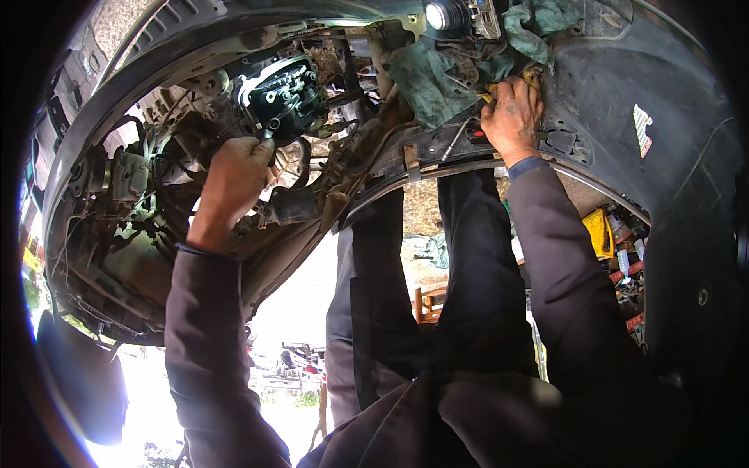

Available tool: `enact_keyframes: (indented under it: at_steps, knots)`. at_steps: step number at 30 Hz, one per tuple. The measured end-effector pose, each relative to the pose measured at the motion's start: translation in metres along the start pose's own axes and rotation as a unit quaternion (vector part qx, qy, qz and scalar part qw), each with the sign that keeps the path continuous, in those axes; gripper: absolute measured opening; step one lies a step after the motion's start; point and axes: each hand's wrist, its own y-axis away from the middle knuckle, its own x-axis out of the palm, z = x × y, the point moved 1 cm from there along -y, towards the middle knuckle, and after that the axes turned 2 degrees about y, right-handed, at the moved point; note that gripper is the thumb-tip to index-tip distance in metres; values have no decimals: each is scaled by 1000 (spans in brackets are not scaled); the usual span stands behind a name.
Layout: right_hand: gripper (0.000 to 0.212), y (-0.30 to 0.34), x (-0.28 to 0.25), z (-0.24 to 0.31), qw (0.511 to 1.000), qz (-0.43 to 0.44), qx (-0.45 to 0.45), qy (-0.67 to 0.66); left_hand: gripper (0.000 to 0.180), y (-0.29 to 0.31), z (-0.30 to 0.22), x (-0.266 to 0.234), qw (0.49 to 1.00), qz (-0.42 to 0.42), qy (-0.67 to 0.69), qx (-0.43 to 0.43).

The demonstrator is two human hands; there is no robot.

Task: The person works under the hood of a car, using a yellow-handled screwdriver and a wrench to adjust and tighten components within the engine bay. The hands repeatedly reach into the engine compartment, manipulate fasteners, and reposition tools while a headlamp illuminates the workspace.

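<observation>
My left hand [236, 178] reaches into the engine bay, its thumb and fingers pinched together at the lower edge of a lit engine part [290, 97]. A small shiny metal piece shows at the fingertips, but its kind is unclear. On the fender edge at the right, my right hand [512, 117] is closed, fingers curled down, around a yellow-handled tool [489, 94]; its working end is hidden. Beside that hand lies a green rag [433, 84]. A thin metal rod [458, 140] rests on the fender lip, left of my right wrist.
A bright lamp [445, 15] shines from the top, with another green rag [538, 31] nearby. Hoses and a dark cylindrical part [290, 206] lie below my left hand. The dark fender [624, 93] curves along the right. Beneath it are a yellow container [598, 232] and assorted clutter.
</observation>
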Motion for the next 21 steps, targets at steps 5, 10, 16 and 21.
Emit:
enact_keyframes:
  at_steps: [5, 10, 16, 21]
  knots:
    - [37, -3, 1, -13, 997, -40, -44, -48, 34, -6, 3, -4, 995, 18, -83, 50]
    - [38, -4, -8, -19, 995, -15, -83, -55, 32, -1, 20, 21, 993, -24, 116, -3]
    - [29, 22, -39, -6, 979, 10, 9, -201, 30, -3, 31, 26, 973, -18, 230, 5]
    - [15, 47, -66, 36, 839, 145, 123, -510, 30, -1, 30, 31, 955, -32, 291, -44]
